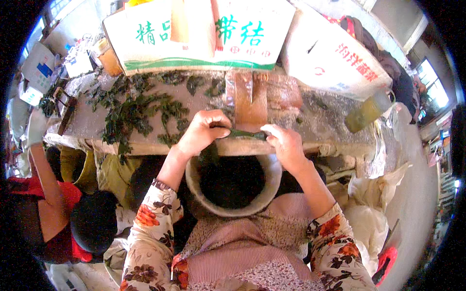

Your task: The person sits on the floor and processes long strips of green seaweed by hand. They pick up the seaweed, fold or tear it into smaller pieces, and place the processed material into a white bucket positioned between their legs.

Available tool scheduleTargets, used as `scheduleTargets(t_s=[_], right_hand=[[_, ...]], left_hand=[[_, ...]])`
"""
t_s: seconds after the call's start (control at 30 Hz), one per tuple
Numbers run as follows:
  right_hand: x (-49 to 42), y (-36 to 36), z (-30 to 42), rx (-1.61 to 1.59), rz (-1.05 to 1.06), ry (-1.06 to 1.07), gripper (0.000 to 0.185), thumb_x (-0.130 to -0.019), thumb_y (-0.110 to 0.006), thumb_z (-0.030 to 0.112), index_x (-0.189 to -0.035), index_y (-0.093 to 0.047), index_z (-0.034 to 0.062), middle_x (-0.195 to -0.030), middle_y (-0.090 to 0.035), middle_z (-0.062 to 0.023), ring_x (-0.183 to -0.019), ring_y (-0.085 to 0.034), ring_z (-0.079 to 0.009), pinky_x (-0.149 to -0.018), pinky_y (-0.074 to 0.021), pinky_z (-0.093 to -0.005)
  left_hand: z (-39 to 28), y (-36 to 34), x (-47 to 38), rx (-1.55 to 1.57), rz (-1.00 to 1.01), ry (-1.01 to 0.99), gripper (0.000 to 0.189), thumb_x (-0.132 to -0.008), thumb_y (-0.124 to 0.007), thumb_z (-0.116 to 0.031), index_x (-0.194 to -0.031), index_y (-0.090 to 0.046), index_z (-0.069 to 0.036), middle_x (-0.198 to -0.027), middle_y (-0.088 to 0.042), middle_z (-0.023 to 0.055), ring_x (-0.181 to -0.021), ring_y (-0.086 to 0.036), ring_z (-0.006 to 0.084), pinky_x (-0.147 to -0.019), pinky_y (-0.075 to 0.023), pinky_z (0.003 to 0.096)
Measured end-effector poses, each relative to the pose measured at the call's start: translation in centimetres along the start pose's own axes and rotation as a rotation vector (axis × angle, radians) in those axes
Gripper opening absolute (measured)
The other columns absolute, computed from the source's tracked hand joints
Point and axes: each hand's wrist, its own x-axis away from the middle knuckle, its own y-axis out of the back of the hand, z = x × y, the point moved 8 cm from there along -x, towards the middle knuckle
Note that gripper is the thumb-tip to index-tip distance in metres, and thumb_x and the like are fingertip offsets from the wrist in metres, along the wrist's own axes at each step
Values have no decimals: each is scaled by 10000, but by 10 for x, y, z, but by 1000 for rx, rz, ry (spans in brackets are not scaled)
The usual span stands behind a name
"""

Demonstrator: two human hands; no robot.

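A dark green seaweed strip (248,134) stretches between my two hands over the near edge of the worktable (251,148). Its left part is pinched by my left hand (208,131), and a dark piece hangs down below that hand. The fingers of my right hand (285,143) close on the other end. Just beyond the strip, a brown board (251,105) lies on the table. Beneath my hands, between my forearms, stands a round tub (233,211) with dark contents that cannot be made out. Loose dark green seaweed (127,105) lies spread over the table's left part.
Printed cardboard boxes (204,43) stand along the table's far side, with a white sack-like package (335,54) at the right. A jar (367,111) with yellowish contents lies tilted at the right. Far left, a co-worker's gloved hand (36,127) is near a metal-framed tool (65,109).
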Motion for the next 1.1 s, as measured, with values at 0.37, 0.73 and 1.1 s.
scheduleTargets(t_s=[0.37, 0.73, 1.1], right_hand=[[-73, 12, -54, -13, -299, 63, 116, -788, -597, 58, -903, -603, 73, -806, -629, -177, -757, -612, -364, -631, -461, -423], [24, 22, -32, -264, 24, -89, 180, -804, -597, 165, -828, -640, -8, -731, -610, -146, -718, -610, -215, -629, -454, -333], [95, -21, 59, -1324, -125, -429, 202, -841, -591, 24, -1026, -535, 81, -996, -594, -48, -870, -596, -177, -681, -520, -334]], left_hand=[[21, 33, -81, -124, -271, -62, 87, -696, -650, 59, -740, -619, -9, -690, -591, 7, -662, -537, 76, -613, -443, 241], [-9, 35, 14, 160, -323, 49, 36, -769, -630, 14, -792, -632, -14, -725, -602, -6, -636, -546, 70, -569, -474, 228], [-122, -67, 50, 396, -20, -292, 240, -797, -597, -7, -1033, -637, 8, -1029, -593, 65, -946, -557, 143, -825, -454, 270]])
